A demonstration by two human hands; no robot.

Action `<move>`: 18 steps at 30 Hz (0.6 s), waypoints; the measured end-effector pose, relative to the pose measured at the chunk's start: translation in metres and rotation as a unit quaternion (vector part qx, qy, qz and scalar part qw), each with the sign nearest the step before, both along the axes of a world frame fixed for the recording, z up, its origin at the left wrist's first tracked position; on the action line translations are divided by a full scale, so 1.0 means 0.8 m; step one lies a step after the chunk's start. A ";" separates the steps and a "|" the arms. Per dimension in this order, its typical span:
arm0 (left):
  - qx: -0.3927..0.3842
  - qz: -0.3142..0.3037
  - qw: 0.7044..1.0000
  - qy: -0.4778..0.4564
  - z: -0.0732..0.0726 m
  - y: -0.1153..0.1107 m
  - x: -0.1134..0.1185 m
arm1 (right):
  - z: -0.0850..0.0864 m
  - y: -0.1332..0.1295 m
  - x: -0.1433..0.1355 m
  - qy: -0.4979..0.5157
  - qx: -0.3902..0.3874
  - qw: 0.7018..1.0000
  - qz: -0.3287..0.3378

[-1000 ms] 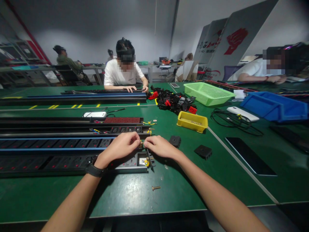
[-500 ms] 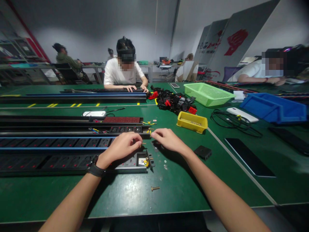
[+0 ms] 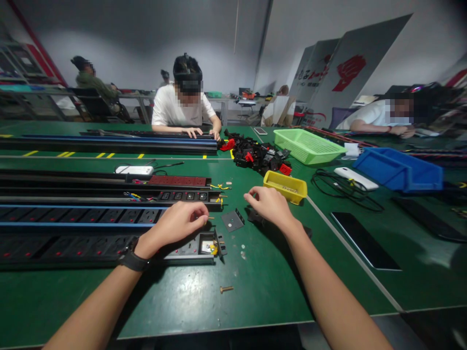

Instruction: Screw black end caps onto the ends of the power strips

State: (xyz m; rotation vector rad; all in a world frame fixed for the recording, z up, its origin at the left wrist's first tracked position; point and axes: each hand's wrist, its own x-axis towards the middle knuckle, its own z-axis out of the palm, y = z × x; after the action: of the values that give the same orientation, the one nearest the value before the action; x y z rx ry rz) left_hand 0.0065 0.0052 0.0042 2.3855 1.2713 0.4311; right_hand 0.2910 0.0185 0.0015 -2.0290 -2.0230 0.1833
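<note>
My left hand lies over the right end of the blue-edged socket strip, its fingers closed around something at that end that I cannot make out. My right hand hovers over the table with fingers curled; its fingertips are too small to read for any held object. Between the hands a dark metal bracket rests on the green table. Nearest me, another socket strip has an open end with yellow wire and an upright end plate. A brass bolt lies in front of it.
Two more strips lie behind, one with a red socket block. A yellow bin, a black parts pile, a green basket, a blue bin, a coiled cable and a tablet stand right. A person works opposite.
My right hand has moved right, away from my left hand and the strip ends. The dark bracket now shows between them. The whole view has shifted slightly, and my left hand stays at the strip end.
</note>
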 end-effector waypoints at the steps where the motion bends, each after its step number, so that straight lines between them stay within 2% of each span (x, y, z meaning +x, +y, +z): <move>1: 0.000 0.001 1.000 0.002 0.000 0.000 0.000 | 0.000 0.000 0.002 -0.004 -0.003 1.000 -0.005; 5: 0.000 0.006 1.000 0.013 0.002 0.001 0.002 | -0.003 0.005 0.017 -0.022 -0.040 0.999 -0.019; 13: 0.007 0.011 1.000 0.025 0.001 0.000 0.002 | -0.008 0.009 0.036 -0.035 -0.136 0.990 0.016; 18: 0.006 0.011 1.000 0.025 -0.001 0.000 0.001 | -0.001 0.003 0.029 -0.049 -0.115 0.992 0.015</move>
State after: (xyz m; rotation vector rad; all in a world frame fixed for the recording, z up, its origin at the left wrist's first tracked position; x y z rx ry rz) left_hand 0.0069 0.0055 0.0033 2.4080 1.3214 0.3877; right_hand 0.3145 0.0208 0.0005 -2.1828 -2.1805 0.3440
